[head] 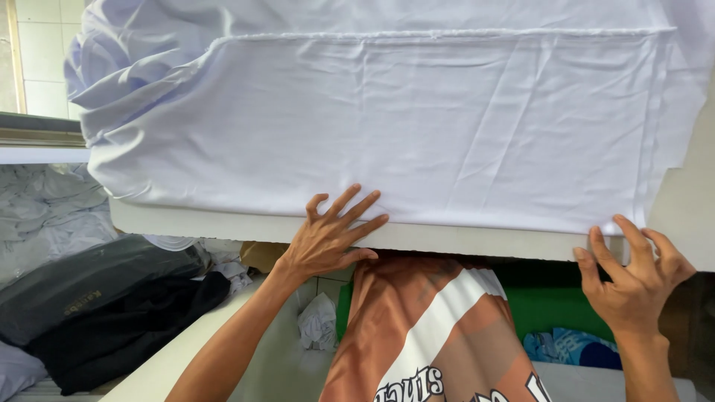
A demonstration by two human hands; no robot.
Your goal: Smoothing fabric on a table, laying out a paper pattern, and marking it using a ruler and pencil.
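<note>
White cloth (387,126) lies under both hands' fingertips (350,205)

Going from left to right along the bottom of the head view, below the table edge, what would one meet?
Black bag → left hand → crumpled white rag → green cloth → right hand.

We've got open table edge (477,240) between our hands; cloth (387,126) covers the top, black bags (97,298) crowd lower left.
</note>
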